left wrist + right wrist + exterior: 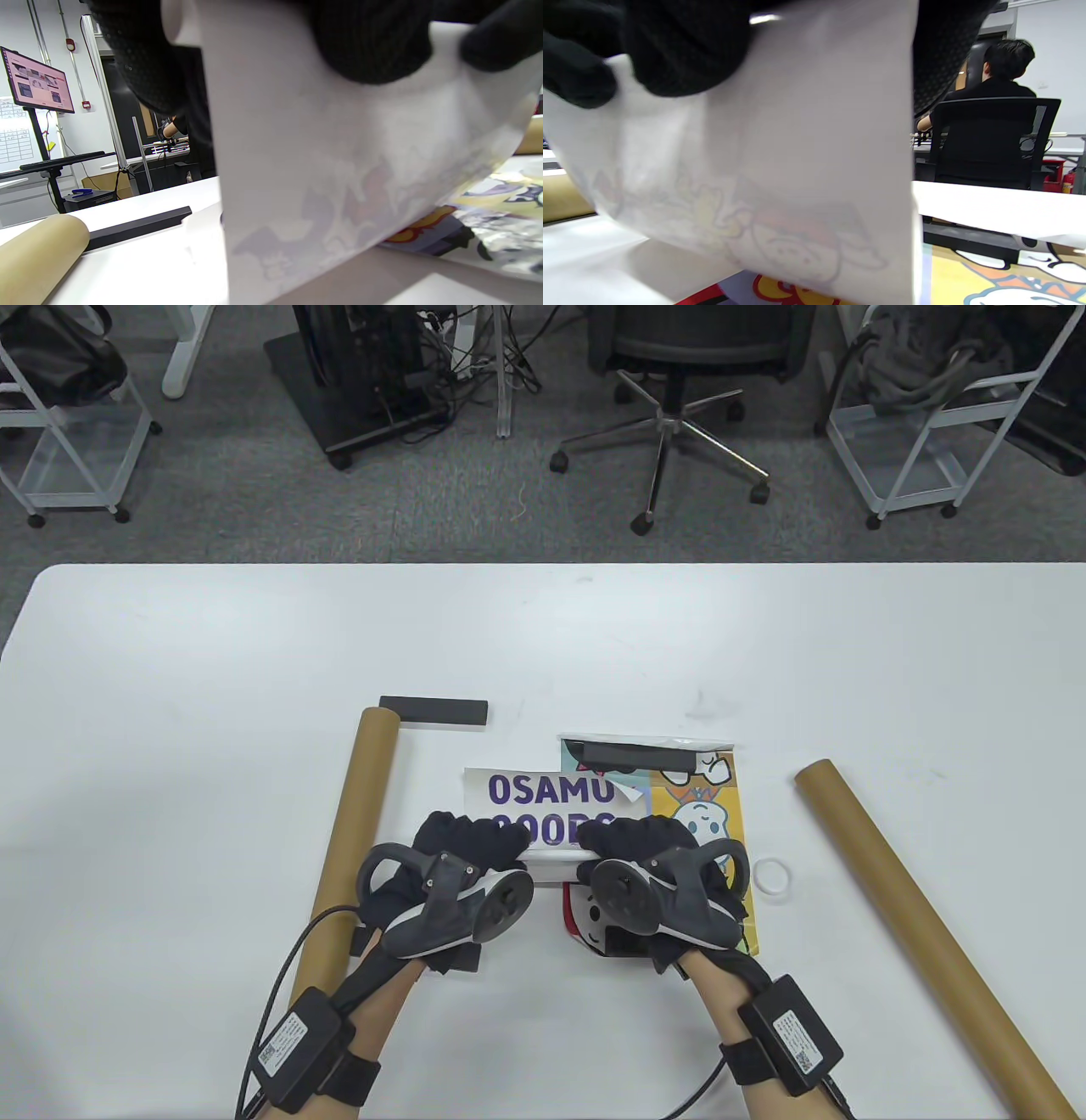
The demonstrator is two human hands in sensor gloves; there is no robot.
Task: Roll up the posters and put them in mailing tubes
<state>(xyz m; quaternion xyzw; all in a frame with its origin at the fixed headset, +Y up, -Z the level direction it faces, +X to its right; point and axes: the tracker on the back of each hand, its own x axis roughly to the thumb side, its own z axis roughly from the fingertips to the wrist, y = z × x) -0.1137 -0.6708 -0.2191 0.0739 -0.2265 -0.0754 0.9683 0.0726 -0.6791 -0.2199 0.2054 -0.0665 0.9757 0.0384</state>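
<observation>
A poster [679, 806] printed with "OSAMU GOODS" and cartoon figures lies at the table's middle. Its near edge is curled into a white roll [551, 861]. My left hand [475, 836] grips the roll's left part and my right hand [628, 840] grips its right part. In the left wrist view, gloved fingers [365, 42] curl over the white back of the poster [339, 148]. The right wrist view shows the same: fingers [670, 42] over the poster back [797, 148]. A black bar [636, 753] weighs down the poster's far edge. One brown mailing tube [348, 848] lies left of the poster, another [925, 933] to the right.
A second black bar [433, 711] lies by the left tube's far end. A white ring cap [774, 879] sits just right of the poster. A dark piece [458, 959] shows under my left wrist. Beyond the table [170, 661], a person [992, 127] sits in an office chair.
</observation>
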